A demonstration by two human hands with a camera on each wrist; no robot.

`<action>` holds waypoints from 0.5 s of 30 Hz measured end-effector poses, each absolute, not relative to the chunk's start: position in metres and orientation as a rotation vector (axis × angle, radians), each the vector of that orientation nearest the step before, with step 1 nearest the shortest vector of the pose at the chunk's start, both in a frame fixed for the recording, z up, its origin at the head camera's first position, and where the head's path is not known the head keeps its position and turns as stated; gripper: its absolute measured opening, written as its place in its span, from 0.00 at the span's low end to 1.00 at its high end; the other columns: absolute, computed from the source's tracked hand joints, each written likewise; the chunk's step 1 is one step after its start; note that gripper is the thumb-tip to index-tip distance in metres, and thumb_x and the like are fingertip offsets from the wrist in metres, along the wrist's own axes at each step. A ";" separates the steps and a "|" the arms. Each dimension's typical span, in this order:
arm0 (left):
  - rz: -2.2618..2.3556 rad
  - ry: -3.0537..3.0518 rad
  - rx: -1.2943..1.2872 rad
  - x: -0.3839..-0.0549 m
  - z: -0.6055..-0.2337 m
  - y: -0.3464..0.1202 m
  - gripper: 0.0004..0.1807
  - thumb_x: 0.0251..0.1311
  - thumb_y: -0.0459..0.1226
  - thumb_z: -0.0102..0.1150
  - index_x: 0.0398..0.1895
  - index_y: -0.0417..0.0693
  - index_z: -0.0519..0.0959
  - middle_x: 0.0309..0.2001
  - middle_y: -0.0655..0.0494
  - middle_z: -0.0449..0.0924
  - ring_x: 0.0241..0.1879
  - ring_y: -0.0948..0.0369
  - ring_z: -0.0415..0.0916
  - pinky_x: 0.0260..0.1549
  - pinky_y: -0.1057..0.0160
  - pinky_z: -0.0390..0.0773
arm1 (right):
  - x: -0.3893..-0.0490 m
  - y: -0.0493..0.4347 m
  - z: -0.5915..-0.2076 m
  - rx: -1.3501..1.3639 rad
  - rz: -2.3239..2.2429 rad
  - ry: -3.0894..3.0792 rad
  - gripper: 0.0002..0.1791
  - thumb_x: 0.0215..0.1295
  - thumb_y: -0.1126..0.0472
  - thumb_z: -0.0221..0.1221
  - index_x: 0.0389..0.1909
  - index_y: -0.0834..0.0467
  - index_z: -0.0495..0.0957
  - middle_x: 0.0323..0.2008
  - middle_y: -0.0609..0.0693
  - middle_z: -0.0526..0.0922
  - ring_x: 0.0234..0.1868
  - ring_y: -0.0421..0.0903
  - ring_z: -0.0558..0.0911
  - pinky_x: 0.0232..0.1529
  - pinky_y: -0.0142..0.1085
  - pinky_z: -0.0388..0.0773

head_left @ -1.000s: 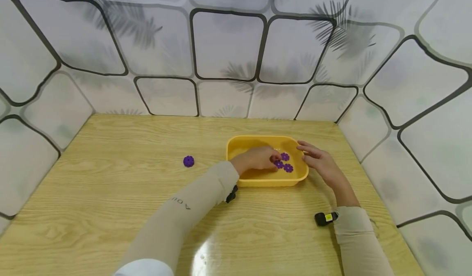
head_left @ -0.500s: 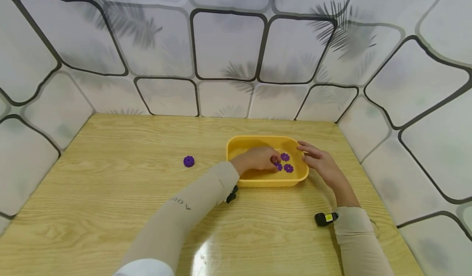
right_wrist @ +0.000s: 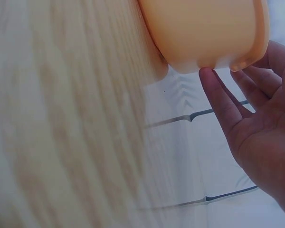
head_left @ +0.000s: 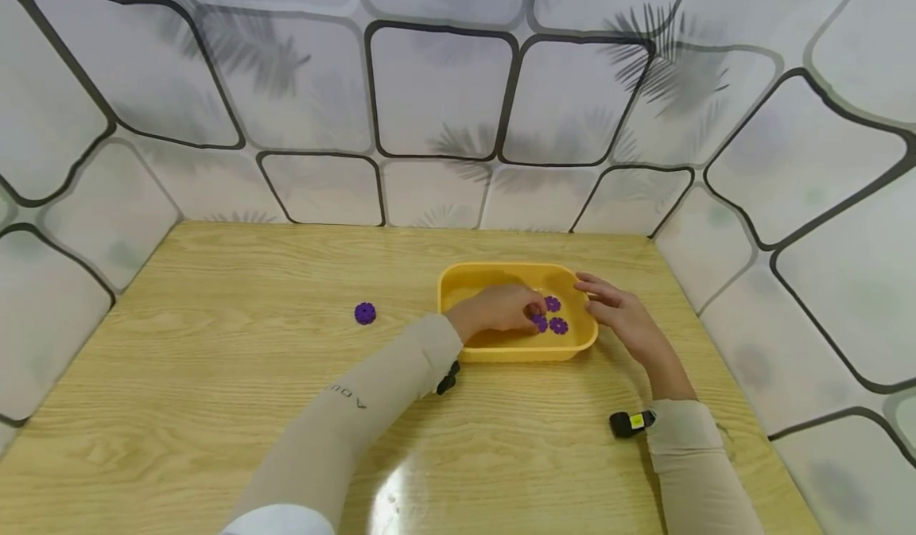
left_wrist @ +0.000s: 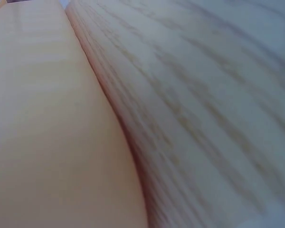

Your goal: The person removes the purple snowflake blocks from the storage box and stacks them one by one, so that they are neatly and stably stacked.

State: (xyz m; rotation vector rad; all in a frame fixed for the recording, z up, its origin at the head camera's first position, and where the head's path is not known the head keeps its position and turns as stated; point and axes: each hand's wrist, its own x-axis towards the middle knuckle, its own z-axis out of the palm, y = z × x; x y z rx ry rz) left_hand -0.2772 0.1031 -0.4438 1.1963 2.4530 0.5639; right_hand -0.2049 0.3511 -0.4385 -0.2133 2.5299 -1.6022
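Note:
My left hand (head_left: 504, 308) reaches down into a yellow plastic basin (head_left: 501, 354), its thumb and fingers closed at a small purple flower-shaped disc (head_left: 541, 324). Beside the fingertips, two more purple discs (head_left: 559, 326) lie flat on the basin's floor. My right hand (head_left: 621, 312) holds the basin's right end, fingertips at the rim. In the right wrist view, several fingers (right_wrist: 223, 102) reach the outer wall and its rim. The left wrist view shows only the basin's outer wall (left_wrist: 52, 123) and the wood surface, so the left fingers are hidden there.
Left of the basin, a thicker purple flower-shaped piece (head_left: 365, 313) sits on the wood-grain table (head_left: 272, 376). Patterned white walls (head_left: 444, 90) rise behind the table and along both sides. Each wrist carries a small black device (head_left: 628, 424).
The disc at my left fingertips has shifted slightly left, further under the fingers, since a second ago. My right hand stays at the basin's end.

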 end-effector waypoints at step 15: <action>0.525 2.453 1.251 -0.278 -0.447 0.101 0.16 0.67 0.52 0.62 0.53 0.61 0.82 0.45 0.67 0.83 0.44 0.69 0.77 0.52 0.67 0.76 | -0.205 0.351 -0.440 -0.217 -1.601 2.539 0.24 0.78 0.58 0.53 0.70 0.61 0.71 0.79 0.52 0.57 0.78 0.55 0.58 0.55 0.19 0.71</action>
